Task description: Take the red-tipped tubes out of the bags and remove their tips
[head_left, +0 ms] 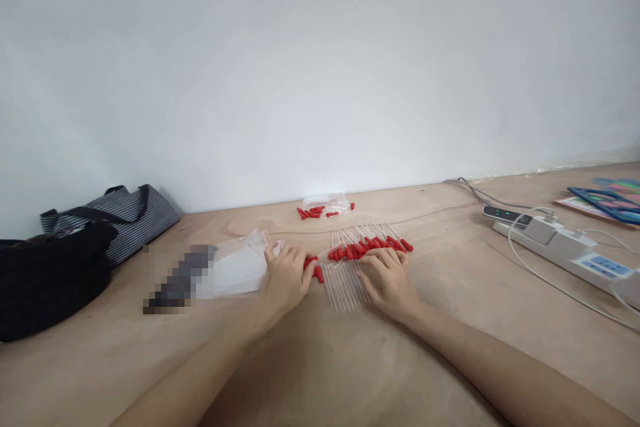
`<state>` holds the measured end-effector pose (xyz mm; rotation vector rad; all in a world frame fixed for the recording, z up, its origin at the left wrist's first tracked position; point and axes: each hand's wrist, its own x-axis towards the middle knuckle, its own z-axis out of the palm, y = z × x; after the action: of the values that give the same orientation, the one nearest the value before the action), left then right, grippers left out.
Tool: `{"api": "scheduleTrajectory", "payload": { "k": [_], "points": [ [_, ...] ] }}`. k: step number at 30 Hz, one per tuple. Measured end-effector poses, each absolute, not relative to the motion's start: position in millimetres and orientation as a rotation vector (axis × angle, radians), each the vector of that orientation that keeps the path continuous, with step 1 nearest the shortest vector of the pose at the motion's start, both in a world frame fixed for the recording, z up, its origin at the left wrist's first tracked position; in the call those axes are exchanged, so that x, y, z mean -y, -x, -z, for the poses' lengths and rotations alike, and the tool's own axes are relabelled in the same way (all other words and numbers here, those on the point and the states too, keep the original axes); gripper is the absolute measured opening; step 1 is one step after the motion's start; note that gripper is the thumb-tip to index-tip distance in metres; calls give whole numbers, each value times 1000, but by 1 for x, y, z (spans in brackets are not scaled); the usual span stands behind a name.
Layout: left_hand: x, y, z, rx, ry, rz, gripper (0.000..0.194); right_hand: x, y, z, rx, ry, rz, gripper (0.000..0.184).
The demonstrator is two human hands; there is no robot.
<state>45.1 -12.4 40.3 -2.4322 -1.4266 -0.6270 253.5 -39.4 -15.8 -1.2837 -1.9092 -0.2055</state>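
While the left hand [290,273] curved its fingers narrowly over red caps [319,273] — gripped or merely touched, I couldn't tell — the right hand [391,280] bent loosely at the red-tipped sticks [353,251], its hold equally unclear. A light touch seemed best for keeping that row straight. Bare sticks [341,287] lay nearer the person. Counted: one striped bag [137,213], one power strip [577,255], at least two caps beside the left hand; sticks overlapped too much.
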Motion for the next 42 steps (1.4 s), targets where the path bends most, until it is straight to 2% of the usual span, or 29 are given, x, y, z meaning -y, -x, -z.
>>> {"api": "scheduleTrajectory", "payload": {
  "k": [4,8,19,23,32,35,42],
  "points": [
    [37,-46,-13,1105,2495,831,15,45,-247,11,2035,1146,332,23],
    [41,-50,4,993,2475,934,18,46,-241,16,2153,1020,404,15],
    [36,-51,11,969,2394,1066,15,47,-232,19,2167,1022,505,18],
    [36,-52,10,994,2401,1051,12,46,-227,20,2226,1011,517,25],
    [36,-49,9,1021,2429,994,9,46,-229,22,2320,1053,447,22],
    [36,-49,9,1022,2433,1006,9,47,-229,21,2342,1058,434,26],
    [37,-44,2,1126,2413,1013,13,45,-245,10,2350,1192,436,49]
  ]
}}
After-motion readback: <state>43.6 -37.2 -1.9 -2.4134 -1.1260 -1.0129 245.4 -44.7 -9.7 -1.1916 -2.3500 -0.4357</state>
